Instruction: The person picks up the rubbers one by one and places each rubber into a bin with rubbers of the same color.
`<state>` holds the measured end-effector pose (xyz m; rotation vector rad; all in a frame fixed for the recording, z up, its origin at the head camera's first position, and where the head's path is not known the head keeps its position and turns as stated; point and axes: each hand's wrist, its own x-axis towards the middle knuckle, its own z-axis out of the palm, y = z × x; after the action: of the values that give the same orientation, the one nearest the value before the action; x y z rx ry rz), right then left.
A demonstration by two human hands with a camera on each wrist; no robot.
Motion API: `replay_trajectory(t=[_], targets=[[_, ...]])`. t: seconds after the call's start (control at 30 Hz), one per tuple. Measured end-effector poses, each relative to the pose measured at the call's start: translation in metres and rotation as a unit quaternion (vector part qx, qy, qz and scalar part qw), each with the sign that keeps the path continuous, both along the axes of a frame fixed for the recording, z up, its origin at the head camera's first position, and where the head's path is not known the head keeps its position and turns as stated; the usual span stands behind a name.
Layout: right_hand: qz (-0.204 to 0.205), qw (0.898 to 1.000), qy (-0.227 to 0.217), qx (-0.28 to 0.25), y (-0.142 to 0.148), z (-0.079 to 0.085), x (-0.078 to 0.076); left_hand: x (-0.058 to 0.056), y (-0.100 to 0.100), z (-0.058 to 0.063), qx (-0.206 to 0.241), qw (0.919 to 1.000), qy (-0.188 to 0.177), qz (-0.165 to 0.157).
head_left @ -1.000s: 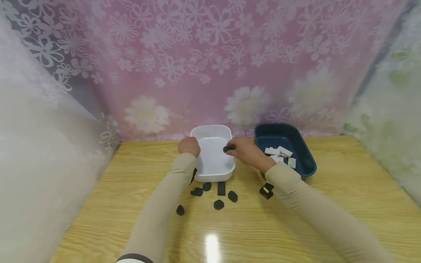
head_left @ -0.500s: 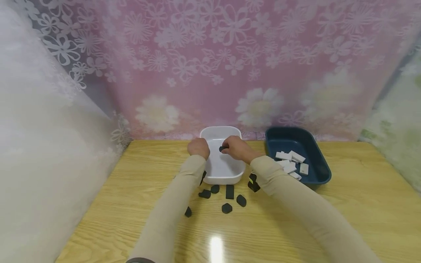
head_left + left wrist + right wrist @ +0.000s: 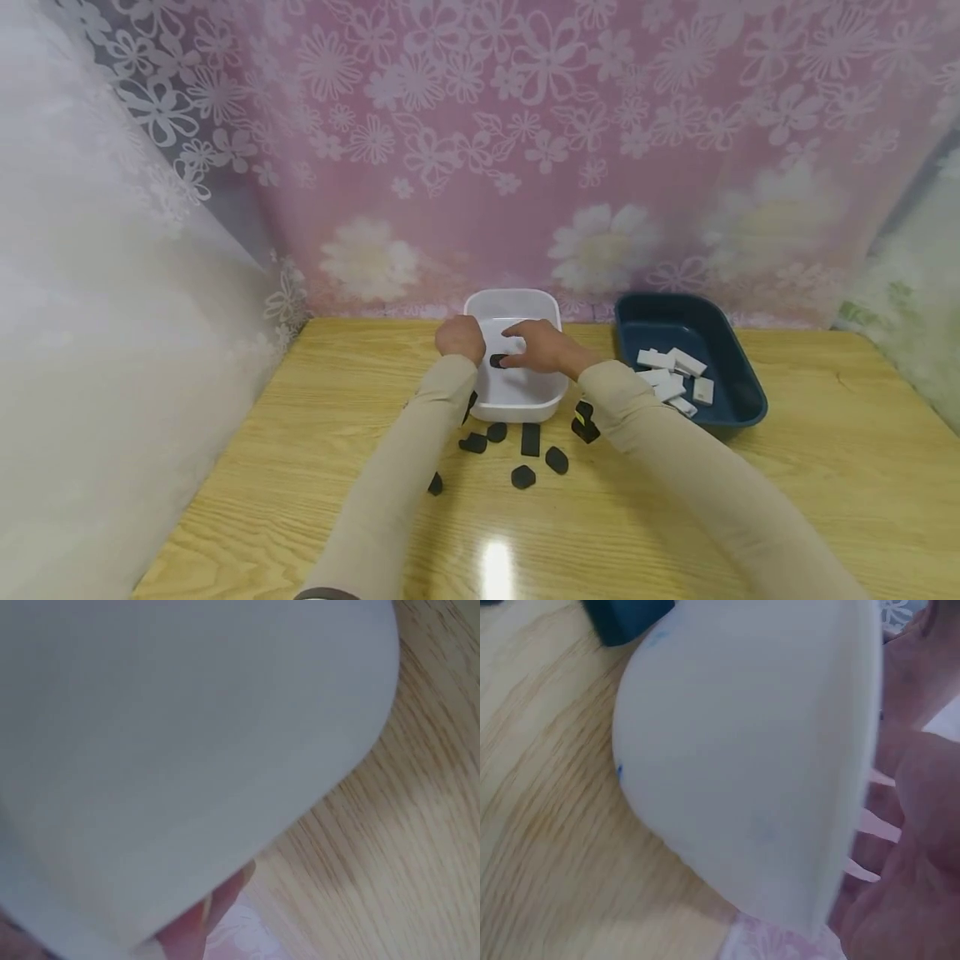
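My left hand [image 3: 460, 337] grips the left rim of a white plastic basin [image 3: 517, 412]; in the left wrist view its fingertips [image 3: 214, 904] show past the basin's wall. Over the inside of that basin is my right hand [image 3: 546, 347], thumb and forefinger spread apart. A small flat black piece [image 3: 497, 361] shows right at the thumb tip, inside the basin's outline. The right wrist view has the basin's outer wall [image 3: 742, 750] in front, with the right hand's separated fingers beyond the rim.
Several flat black pieces, among them a rectangular one [image 3: 530, 440] and a rounded one [image 3: 557, 460], lie on the wooden table [image 3: 637, 533] before the basin. A dark blue basin [image 3: 738, 354] with several white blocks [image 3: 667, 387] stands at right. A floral curtain [image 3: 450, 208] hangs behind.
My right hand has moved left from the white basin's right rim to over its inside, and its pinch on the black piece has opened. The left hand stays at the rim; the view has shifted slightly.
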<state>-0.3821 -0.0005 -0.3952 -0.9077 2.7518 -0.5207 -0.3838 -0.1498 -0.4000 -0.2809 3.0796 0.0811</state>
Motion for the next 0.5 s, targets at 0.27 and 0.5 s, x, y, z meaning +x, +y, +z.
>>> replay_trajectory(t=[0.27, 0.5], targets=[[0.039, 0.997, 0.020, 0.062, 0.021, 0.015, 0.032, 0.007, 0.000, 0.002, 0.002, 0.9999, 0.010, -0.010], [0.064, 0.992, 0.070, 0.079, 0.038, 0.023, 0.076, 0.010, -0.002, 0.000, 0.002, 0.9998, 0.010, -0.016]])
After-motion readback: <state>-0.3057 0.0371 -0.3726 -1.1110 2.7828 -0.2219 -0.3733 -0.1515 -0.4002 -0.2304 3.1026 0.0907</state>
